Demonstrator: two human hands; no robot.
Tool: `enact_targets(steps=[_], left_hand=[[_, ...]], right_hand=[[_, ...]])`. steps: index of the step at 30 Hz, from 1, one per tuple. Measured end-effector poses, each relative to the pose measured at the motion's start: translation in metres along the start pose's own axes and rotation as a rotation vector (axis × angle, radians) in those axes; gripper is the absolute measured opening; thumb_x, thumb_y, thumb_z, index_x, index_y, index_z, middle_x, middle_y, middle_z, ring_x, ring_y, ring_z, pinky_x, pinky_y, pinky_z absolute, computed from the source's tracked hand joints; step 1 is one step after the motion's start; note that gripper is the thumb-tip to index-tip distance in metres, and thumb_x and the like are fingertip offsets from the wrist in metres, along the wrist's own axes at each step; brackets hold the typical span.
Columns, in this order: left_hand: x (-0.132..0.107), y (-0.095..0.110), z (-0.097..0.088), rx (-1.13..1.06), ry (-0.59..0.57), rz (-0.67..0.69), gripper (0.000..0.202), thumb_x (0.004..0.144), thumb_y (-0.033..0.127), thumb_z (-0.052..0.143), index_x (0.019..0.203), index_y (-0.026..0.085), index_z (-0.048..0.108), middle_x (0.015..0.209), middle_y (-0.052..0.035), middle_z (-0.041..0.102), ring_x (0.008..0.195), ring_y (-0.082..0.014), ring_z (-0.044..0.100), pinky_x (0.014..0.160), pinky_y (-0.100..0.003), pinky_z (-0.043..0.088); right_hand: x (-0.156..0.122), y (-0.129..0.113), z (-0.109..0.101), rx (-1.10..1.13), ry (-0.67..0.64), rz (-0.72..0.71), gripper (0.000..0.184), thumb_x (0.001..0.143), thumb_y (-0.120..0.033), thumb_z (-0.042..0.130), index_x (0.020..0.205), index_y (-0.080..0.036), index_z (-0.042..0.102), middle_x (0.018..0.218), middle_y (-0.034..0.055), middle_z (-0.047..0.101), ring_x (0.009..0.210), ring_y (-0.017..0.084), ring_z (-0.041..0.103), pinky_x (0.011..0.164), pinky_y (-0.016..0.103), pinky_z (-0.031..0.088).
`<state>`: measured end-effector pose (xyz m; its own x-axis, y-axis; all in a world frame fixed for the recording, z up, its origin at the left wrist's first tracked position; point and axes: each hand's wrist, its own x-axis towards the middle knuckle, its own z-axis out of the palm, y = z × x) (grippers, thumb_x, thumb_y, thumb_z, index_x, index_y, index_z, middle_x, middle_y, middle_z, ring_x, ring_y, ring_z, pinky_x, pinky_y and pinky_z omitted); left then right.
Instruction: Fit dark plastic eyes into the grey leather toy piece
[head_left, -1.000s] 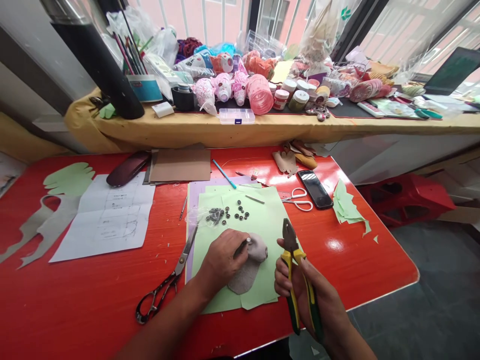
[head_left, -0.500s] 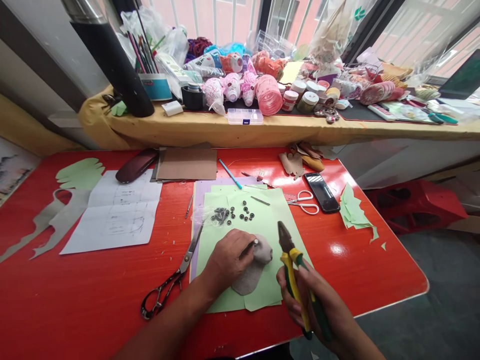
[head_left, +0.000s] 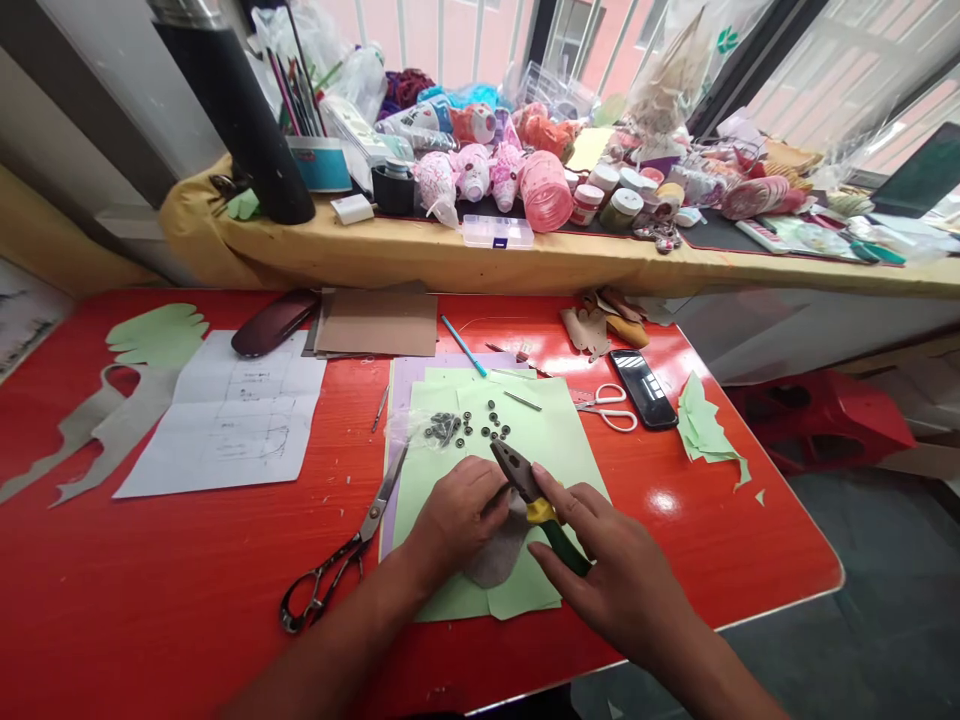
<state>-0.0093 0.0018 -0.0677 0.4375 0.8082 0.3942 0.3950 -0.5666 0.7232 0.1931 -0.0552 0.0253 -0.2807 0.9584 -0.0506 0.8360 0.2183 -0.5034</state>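
My left hand (head_left: 461, 510) is closed at the upper edge of a grey felt-like piece (head_left: 499, 552), its fingertips pinched together. What else it may hold there is hidden. My right hand (head_left: 611, 560) grips a pair of pliers (head_left: 546, 512) with yellow and green handles. The pliers' dark jaws point up and left, just above the grey piece and by my left fingertips; whether they touch it I cannot tell. Under both lie pale green sheets (head_left: 577, 440). Several small black snap buttons (head_left: 493, 418) are scattered beyond my hands, some beside a clear plastic bag (head_left: 405, 428).
Large scissors (head_left: 360, 540) lie left of the sheets, white-handled scissors (head_left: 607, 408) and a phone (head_left: 643, 388) to the right. A drawn paper pattern (head_left: 225, 420), a glasses case (head_left: 274, 322) and brown boards (head_left: 379, 322) sit further back. Behind them runs a crowded sill (head_left: 420, 262).
My right hand has swung the pliers left and over the grey piece, up to my left fingertips. The small rod with a shiny tip at my left fingers is now out of sight.
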Motion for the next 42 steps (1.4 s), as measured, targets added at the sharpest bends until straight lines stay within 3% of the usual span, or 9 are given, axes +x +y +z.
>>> enact_targets(steps=[6,12,15,19,23,29,32,35,42], left_hand=[[0.0,0.0,0.0,-0.014,0.008,-0.02,0.016,0.104,0.021,0.052,0.096,0.021,0.065,0.089,-0.0047,0.07,0.085,-0.0217,0.063,0.079,-0.034,0.051],[0.0,0.001,0.0,0.002,0.003,-0.003,0.013,0.103,0.019,0.053,0.103,0.021,0.066,0.094,-0.0053,0.073,0.089,-0.0227,0.064,0.082,-0.035,0.051],[-0.001,0.0,0.0,-0.005,-0.003,-0.028,0.016,0.104,0.021,0.052,0.099,0.02,0.067,0.089,-0.005,0.07,0.086,-0.0221,0.062,0.08,-0.035,0.05],[-0.001,-0.001,0.0,-0.019,-0.011,-0.026,0.014,0.103,0.02,0.054,0.096,0.019,0.066,0.087,-0.0051,0.069,0.084,-0.0218,0.061,0.079,-0.035,0.05],[0.001,0.0,-0.001,-0.018,0.004,-0.01,0.013,0.103,0.019,0.055,0.095,0.02,0.066,0.089,-0.0052,0.071,0.085,-0.0219,0.062,0.08,-0.035,0.051],[0.001,0.001,-0.001,-0.01,0.009,-0.007,0.013,0.103,0.018,0.055,0.104,0.02,0.067,0.095,-0.0062,0.074,0.09,-0.0231,0.064,0.083,-0.036,0.053],[0.0,0.001,-0.001,-0.009,0.004,-0.026,0.015,0.104,0.022,0.053,0.098,0.021,0.066,0.088,-0.0052,0.07,0.085,-0.0222,0.062,0.079,-0.036,0.052],[0.0,0.0,-0.001,-0.016,-0.012,-0.023,0.016,0.105,0.022,0.052,0.097,0.021,0.066,0.088,-0.0049,0.069,0.084,-0.0217,0.062,0.079,-0.035,0.052],[0.001,0.001,-0.001,0.005,0.008,0.008,0.015,0.105,0.021,0.052,0.101,0.021,0.066,0.092,-0.0054,0.072,0.087,-0.0217,0.063,0.082,-0.036,0.053]], right_hand=[[0.001,0.007,-0.001,-0.129,-0.022,-0.026,0.069,0.1,-0.032,0.06,0.165,-0.033,0.036,0.094,0.0034,0.065,0.063,0.019,0.064,0.052,0.028,0.049],[0.003,0.001,-0.012,-0.065,0.187,-0.04,0.069,0.104,-0.034,0.056,0.168,-0.034,0.029,0.102,0.0067,0.068,0.074,0.022,0.068,0.06,0.029,0.052],[0.004,0.004,0.002,-0.167,0.033,-0.067,0.067,0.101,-0.032,0.057,0.165,-0.034,0.036,0.09,0.0039,0.065,0.065,0.021,0.066,0.051,0.028,0.046],[0.004,0.01,0.011,-0.178,-0.014,-0.018,0.069,0.101,-0.031,0.058,0.166,-0.03,0.036,0.092,0.0042,0.064,0.065,0.021,0.066,0.051,0.027,0.046],[0.003,0.006,-0.004,-0.148,0.011,-0.052,0.07,0.101,-0.031,0.06,0.166,-0.033,0.034,0.093,0.0032,0.064,0.065,0.02,0.064,0.052,0.028,0.047],[0.003,0.0,-0.009,-0.083,0.223,-0.093,0.071,0.103,-0.03,0.056,0.167,-0.036,0.029,0.1,0.0061,0.068,0.071,0.021,0.067,0.056,0.028,0.048],[0.004,0.005,0.004,-0.168,0.069,-0.072,0.068,0.1,-0.027,0.055,0.165,-0.033,0.036,0.085,0.0024,0.064,0.058,0.019,0.061,0.048,0.027,0.043],[0.004,0.011,0.01,-0.207,0.027,-0.028,0.067,0.1,-0.028,0.056,0.165,-0.03,0.039,0.089,0.0038,0.064,0.065,0.021,0.066,0.051,0.027,0.045],[0.001,0.012,0.003,-0.169,0.116,-0.037,0.067,0.101,-0.03,0.055,0.165,-0.032,0.038,0.095,0.0062,0.067,0.069,0.02,0.067,0.054,0.026,0.048]])
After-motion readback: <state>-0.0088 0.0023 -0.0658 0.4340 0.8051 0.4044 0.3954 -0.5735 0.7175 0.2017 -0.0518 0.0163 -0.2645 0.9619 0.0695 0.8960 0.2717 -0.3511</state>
